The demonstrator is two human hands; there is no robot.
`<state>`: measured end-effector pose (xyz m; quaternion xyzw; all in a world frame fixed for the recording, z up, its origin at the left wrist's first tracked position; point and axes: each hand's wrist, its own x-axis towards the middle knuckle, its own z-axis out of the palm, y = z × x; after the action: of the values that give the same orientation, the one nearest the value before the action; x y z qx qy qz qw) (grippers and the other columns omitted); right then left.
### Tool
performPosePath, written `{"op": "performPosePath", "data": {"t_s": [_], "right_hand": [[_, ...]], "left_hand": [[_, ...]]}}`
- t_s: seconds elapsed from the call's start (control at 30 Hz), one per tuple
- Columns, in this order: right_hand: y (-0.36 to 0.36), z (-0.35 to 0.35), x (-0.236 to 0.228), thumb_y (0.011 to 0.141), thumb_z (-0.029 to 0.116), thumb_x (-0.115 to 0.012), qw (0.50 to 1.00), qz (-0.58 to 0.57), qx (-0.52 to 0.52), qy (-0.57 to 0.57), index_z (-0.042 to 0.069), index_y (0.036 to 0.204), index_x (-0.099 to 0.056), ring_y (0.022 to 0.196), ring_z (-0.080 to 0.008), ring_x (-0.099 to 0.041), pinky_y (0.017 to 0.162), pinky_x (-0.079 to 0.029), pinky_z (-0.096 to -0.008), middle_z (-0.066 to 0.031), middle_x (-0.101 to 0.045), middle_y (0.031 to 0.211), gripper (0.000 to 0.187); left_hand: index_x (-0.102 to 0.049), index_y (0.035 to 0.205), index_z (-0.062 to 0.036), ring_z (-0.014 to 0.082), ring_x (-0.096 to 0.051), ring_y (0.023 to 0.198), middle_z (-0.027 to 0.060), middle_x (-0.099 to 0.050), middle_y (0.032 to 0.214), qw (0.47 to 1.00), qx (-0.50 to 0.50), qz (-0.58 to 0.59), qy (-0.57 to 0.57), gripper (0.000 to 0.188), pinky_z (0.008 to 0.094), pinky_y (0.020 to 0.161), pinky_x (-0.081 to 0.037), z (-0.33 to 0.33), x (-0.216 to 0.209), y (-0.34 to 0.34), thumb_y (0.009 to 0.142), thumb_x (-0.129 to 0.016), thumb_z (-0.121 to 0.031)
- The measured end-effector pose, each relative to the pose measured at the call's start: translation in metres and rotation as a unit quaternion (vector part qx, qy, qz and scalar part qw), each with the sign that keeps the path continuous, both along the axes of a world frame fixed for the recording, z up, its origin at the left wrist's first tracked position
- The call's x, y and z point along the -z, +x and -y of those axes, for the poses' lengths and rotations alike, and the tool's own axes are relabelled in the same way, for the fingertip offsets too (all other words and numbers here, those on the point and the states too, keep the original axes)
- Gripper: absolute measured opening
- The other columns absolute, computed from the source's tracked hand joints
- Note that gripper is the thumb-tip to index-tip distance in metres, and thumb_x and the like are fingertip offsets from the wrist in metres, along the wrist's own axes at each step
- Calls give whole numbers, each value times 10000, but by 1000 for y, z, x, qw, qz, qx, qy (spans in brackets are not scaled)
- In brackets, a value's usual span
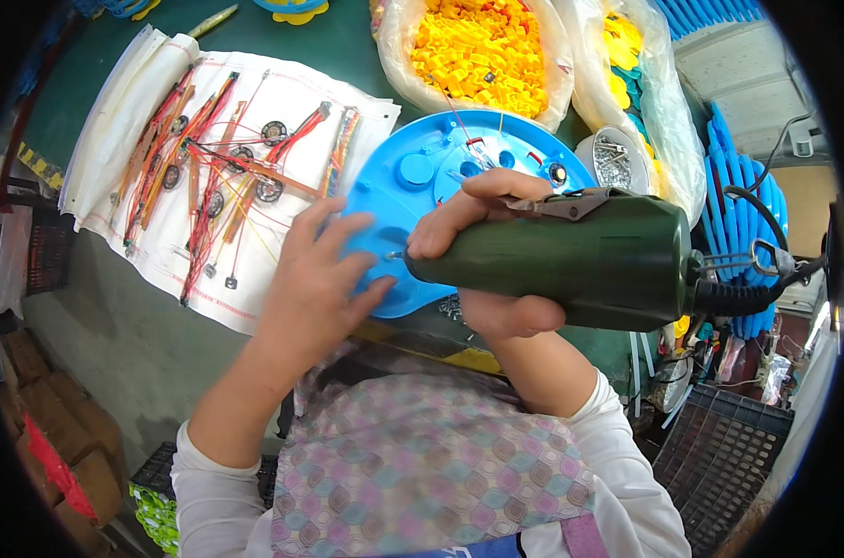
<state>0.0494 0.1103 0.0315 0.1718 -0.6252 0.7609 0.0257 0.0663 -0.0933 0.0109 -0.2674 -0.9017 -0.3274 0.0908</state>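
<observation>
My right hand (457,216) is wrapped round a dark green electric screwdriver (580,253), which lies sideways with its tip pointing left. The tip is over the lower part of a round blue plastic shell (377,186); whether it touches a screw I cannot tell. My left hand (322,272) is at the shell's left edge, fingers spread and slightly blurred, with nothing visible in it. Inside the shell are thin wires and a small round dark part (558,173). My right hand and the screwdriver hide much of the shell's lower right.
On the left, a white sheet (245,84) carries small speakers with red wires. Behind the shell stands a bag of yellow plastic parts (478,56). A bowl of screws (612,160) is at the right, near stacked blue shells (752,209). A black cord (743,296) trails from the screwdriver.
</observation>
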Motion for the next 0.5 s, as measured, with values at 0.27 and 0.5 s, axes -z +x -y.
{"op": "performPosePath", "data": {"t_s": [0.27, 0.5], "right_hand": [[-14, 12, 13, 662, 905, -653, 995, 15, -67, -78, 32, 1211, -496, 788, -202, -683, 746, -567, -310, -118, -676, 905, 1044], [-22, 19, -4, 645, 900, -685, 997, 50, -60, -15, -49, 1291, -510, 752, -146, -680, 686, -541, -257, -89, -688, 821, 1162]], "left_hand": [[-703, 858, -27, 395, -477, 1319, 100, -627, 1274, 1000, 3, -2, 5, 192, 473, 1047, -475, -1, 5, 0, 736, -834, -98], [-706, 853, -26, 406, -458, 1326, 96, -619, 1290, 1000, 13, -3, 6, 137, 489, 1060, -463, -4, 3, -1, 747, -786, -56]]}}
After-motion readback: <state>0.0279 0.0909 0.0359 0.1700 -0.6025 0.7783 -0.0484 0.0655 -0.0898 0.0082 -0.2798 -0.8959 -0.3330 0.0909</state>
